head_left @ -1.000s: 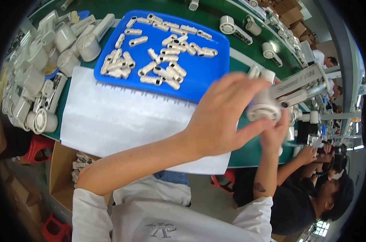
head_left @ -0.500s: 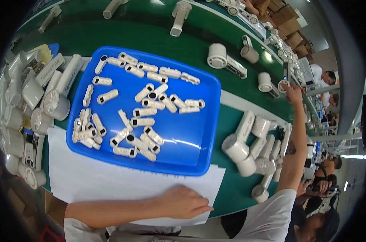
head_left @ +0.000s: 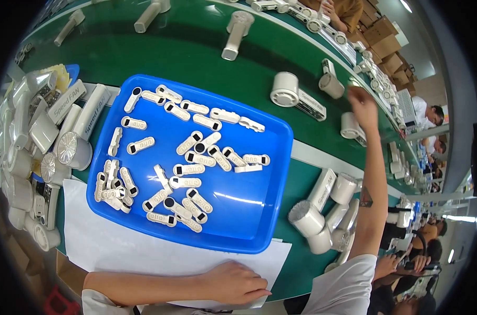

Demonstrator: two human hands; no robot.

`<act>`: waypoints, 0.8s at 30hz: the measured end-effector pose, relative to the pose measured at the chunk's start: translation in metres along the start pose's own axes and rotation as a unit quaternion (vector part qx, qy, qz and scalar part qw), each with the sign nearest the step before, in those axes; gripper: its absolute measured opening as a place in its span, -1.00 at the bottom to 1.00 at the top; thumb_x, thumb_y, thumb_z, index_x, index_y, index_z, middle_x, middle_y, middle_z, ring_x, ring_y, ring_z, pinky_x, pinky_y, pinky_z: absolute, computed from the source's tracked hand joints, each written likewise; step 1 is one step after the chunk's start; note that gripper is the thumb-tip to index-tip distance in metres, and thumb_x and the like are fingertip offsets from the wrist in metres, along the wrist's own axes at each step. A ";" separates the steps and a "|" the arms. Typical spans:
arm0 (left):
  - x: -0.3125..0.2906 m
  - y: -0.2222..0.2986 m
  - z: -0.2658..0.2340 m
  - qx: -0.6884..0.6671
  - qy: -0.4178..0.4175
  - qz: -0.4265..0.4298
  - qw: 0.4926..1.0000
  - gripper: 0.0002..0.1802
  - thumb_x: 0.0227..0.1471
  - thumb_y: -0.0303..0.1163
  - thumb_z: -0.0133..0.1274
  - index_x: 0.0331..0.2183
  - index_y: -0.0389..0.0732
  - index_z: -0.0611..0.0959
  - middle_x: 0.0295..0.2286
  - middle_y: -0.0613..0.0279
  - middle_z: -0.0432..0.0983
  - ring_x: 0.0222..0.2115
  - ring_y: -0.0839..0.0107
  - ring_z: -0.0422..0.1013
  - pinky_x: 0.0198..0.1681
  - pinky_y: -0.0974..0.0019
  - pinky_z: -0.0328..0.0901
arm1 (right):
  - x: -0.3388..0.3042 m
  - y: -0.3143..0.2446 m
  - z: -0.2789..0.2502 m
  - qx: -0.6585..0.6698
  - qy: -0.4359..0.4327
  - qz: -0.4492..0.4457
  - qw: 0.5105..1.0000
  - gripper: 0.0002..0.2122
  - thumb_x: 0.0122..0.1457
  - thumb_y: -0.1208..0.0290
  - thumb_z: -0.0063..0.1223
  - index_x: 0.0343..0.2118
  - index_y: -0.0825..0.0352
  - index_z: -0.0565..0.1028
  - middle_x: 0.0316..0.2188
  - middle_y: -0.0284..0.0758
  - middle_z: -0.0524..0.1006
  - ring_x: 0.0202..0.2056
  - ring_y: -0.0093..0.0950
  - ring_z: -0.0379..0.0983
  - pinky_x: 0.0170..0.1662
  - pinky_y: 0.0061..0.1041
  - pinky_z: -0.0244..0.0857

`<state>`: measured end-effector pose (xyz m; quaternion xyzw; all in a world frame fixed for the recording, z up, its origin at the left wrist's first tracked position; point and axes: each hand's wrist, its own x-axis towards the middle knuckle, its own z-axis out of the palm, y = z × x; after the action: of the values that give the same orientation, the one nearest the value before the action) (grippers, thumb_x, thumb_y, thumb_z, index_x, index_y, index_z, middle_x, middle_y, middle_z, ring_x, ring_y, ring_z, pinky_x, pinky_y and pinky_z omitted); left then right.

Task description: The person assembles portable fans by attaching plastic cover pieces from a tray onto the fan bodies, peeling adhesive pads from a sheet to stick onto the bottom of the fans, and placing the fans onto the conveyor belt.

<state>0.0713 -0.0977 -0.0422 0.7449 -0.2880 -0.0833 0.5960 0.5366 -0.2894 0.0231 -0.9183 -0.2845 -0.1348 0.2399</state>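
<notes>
My left hand (head_left: 237,284) rests on the white paper sheets (head_left: 128,239) below a blue tray (head_left: 287,157). Its fingers are curled in, and nothing shows in them. Several small white oblong plastic parts (head_left: 185,182), many with a dark window at one end, lie scattered in the tray. My right arm reaches far out to the right, over the green belt. The right hand (head_left: 362,105) is there between two white handheld fans, one just beyond it (head_left: 331,84) and one nearer (head_left: 349,125). Its fingers are blurred and partly hidden; a pale edge shows at their tips.
Bagged white fans (head_left: 75,149) are heaped left of the tray, and more fans (head_left: 307,218) lie to its right. Another fan (head_left: 286,89) lies on the green belt (head_left: 180,52). Co-workers (head_left: 425,113) sit along the right side; one person (head_left: 343,13) is across the belt.
My right hand has drawn from a fan at the far edge leftward; that fan no longer shows where it was. The view has shifted slightly. The left hand stays on the paper.
</notes>
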 end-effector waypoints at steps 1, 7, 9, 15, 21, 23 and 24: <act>-0.001 -0.001 0.000 0.008 -0.004 -0.005 1.000 -0.75 0.13 -0.19 0.09 -0.50 -0.10 0.58 -0.66 0.27 0.47 -0.63 0.23 0.45 -0.57 0.22 0.34 | -0.002 -0.034 0.008 0.072 -0.089 -0.030 0.993 -0.69 0.12 0.27 0.16 -0.11 0.32 0.57 -0.20 -0.22 0.61 -0.18 -0.40 0.56 -0.12 -0.43 0.41; -0.002 0.000 0.005 0.059 -0.048 -0.018 0.997 -0.77 0.12 -0.17 0.05 -0.44 -0.10 0.54 -0.61 0.22 0.50 -0.55 0.13 0.48 -0.51 0.08 0.33 | -0.034 -0.121 0.044 -0.100 -0.187 -0.146 0.966 -0.52 0.06 0.31 0.23 0.04 0.36 0.42 -0.14 -0.10 0.50 -0.05 -0.11 0.42 0.03 -0.26 0.31; -0.002 -0.005 0.011 0.065 -0.043 0.015 0.997 -0.79 0.10 -0.17 0.08 -0.42 -0.10 0.56 -0.61 0.24 0.50 -0.53 0.15 0.49 -0.47 0.07 0.34 | -0.043 -0.124 0.037 -0.117 -0.188 -0.136 0.966 -0.56 0.06 0.33 0.22 0.01 0.35 0.43 -0.14 -0.10 0.50 -0.05 -0.11 0.42 0.02 -0.23 0.32; -0.004 0.033 -0.004 0.148 -0.157 -0.066 0.974 -0.73 0.05 -0.17 0.14 -0.21 -0.06 0.56 -0.32 0.28 0.53 -0.25 0.24 0.48 -0.26 0.15 0.36 | -0.089 -0.178 -0.052 0.075 -0.245 -0.044 0.966 -0.61 0.02 0.35 0.27 -0.08 0.41 0.53 -0.31 -0.19 0.61 -0.28 -0.39 0.54 -0.16 -0.44 0.40; -0.033 0.086 -0.049 0.226 0.332 0.120 0.908 -0.34 -0.31 -0.48 0.37 -0.06 -0.08 0.54 0.02 0.11 0.37 0.06 0.05 0.27 0.12 0.07 0.16 | -0.158 -0.255 -0.086 0.169 -0.464 -0.081 0.866 -0.55 0.08 0.29 0.30 -0.02 0.43 0.51 -0.27 -0.27 0.61 -0.23 -0.55 0.51 -0.15 -0.51 0.40; -0.038 0.092 -0.064 0.232 0.346 0.068 0.907 -0.29 -0.37 -0.47 0.40 -0.05 -0.09 0.54 0.08 0.06 0.28 0.12 0.01 0.19 0.16 0.04 0.11 | -0.178 -0.277 -0.081 0.185 -0.527 -0.082 0.825 -0.57 0.08 0.28 0.30 -0.02 0.39 0.52 -0.27 -0.30 0.61 -0.21 -0.56 0.51 -0.14 -0.51 0.39; -0.042 0.089 -0.070 0.248 0.320 0.048 0.913 -0.31 -0.35 -0.47 0.39 -0.06 -0.12 0.55 0.00 0.08 0.37 0.05 0.04 0.29 0.11 0.09 0.20 | -0.184 -0.282 -0.074 0.182 -0.527 -0.085 0.826 -0.57 0.08 0.28 0.30 -0.02 0.39 0.52 -0.27 -0.30 0.61 -0.21 -0.56 0.51 -0.14 -0.51 0.39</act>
<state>0.0402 -0.0277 0.0513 0.8407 -0.1289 0.2627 0.4556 0.2152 -0.2078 0.1184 -0.7617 -0.4641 0.4036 0.2037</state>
